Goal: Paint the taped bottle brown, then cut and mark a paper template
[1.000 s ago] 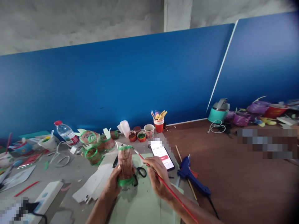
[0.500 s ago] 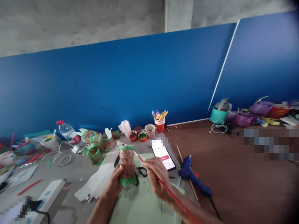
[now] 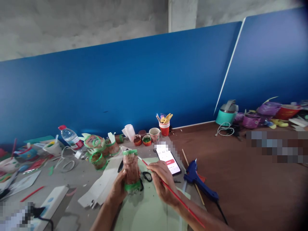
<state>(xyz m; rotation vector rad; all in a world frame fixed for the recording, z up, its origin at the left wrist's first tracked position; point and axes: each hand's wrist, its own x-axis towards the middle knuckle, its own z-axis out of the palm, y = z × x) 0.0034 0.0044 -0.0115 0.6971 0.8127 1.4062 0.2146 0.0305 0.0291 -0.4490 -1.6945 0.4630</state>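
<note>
My left hand (image 3: 119, 186) is wrapped round a plastic bottle piece (image 3: 131, 168), painted brown with green bands at top and bottom, and holds it nearly upright. In my right hand (image 3: 163, 181) is a thin red paintbrush (image 3: 176, 195), its tip close to the upper right side of the bottle piece; whether it touches I cannot tell. Black-handled scissors (image 3: 147, 176) lie partly hidden behind the bottle piece. Beneath both hands spreads a pale green sheet (image 3: 144, 213). Small cups of brown paint (image 3: 137, 140) and green paint (image 3: 146, 140) stand farther back.
A lit phone (image 3: 172, 163) and a blue glue gun (image 3: 201, 181) lie to the right. Behind stand a paper cup (image 3: 154, 134) and a red cup of tools (image 3: 165, 129). Painted bottle pots (image 3: 98, 160), a water bottle (image 3: 71, 138) and a power strip (image 3: 51, 203) are on the left.
Both hands keep the same hold and almost the same place. The view has shifted very slightly; the brush and the bottle piece show hardly any movement.
</note>
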